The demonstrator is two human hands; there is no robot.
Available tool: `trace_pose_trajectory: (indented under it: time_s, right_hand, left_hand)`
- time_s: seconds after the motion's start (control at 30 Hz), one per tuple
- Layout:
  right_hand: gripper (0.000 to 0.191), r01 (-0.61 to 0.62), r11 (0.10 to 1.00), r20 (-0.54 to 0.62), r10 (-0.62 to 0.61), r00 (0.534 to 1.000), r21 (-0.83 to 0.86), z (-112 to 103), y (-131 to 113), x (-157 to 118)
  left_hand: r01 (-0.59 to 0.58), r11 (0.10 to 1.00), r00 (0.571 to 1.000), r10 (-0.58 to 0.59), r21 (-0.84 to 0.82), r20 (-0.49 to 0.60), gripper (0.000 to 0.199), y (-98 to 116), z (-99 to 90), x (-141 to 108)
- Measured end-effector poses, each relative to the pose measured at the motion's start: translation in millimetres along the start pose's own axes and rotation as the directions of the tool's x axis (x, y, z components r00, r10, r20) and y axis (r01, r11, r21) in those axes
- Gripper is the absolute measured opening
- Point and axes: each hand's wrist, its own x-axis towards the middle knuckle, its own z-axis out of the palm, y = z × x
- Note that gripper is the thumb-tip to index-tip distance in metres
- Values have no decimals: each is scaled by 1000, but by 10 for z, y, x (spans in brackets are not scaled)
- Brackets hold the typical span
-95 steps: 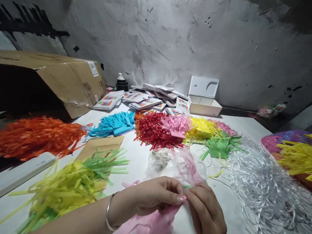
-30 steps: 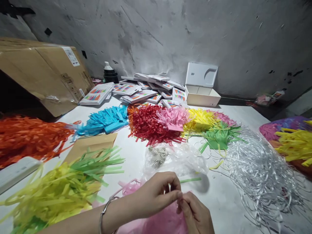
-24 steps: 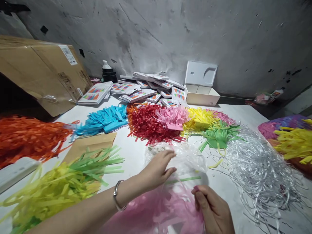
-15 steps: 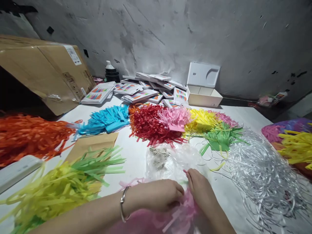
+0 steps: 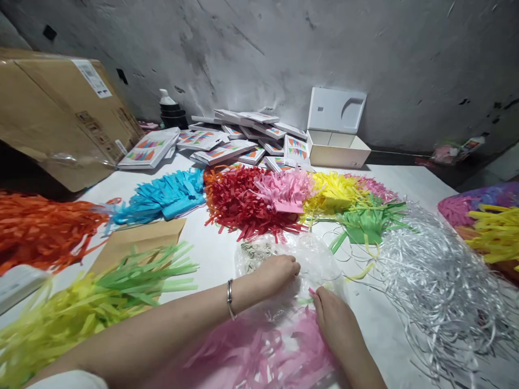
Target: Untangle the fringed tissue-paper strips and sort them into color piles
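Observation:
My left hand (image 5: 279,273), with a silver bracelet at the wrist, is over a clear plastic bag (image 5: 320,254), its fingers pressed together; whatever they may hold is hidden. At the bag's right side my right hand (image 5: 326,302) pinches a pink paper piece, whose tip sticks out above the fingers. Pink tissue fringe (image 5: 279,346) spreads below both hands, nearest me. Inside or under the bag at its left lies a small patterned grey-green bundle (image 5: 251,253), partly covered by the plastic.
Blue (image 5: 166,194), red (image 5: 243,200), pink, yellow and green tassels lie across the table. Silver strands (image 5: 438,275) spread at right, yellow-green fringe (image 5: 81,313) at left. Behind are flat printed boxes (image 5: 221,152), an open white box (image 5: 338,154) and a large carton (image 5: 60,113).
My left hand has moved up and away from the pink fringe to over the plastic bag. My right hand stays near its place with the pink piece. The view has shifted slightly.

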Motion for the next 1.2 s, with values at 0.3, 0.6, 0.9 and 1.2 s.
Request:
trace_pose_trajectory:
  time_s: [0.3, 0.6, 0.9, 1.2]
  right_hand:
    - [42, 64, 995, -80, -57, 995, 82, 30, 40, -15]
    - [24, 318, 831, -347, -163, 924, 456, -472, -541, -335]
    - [23, 401, 852, -388, -263, 883, 337, -458, -885, -579]
    - [31, 459, 821, -310, -363, 879, 341, -457, -1006, -756]
  left_hand:
    - [74, 903, 996, -88, -422, -14, 13, 71, -213, -182]
    - [172, 374, 979, -170, -911, 115, 41, 486, -331, -690]
    - [67, 181, 967, -253, -981, 19, 45, 649, -255, -1157]
    - [2, 246, 963, -262, -969, -64, 51, 672, -94, -1538]
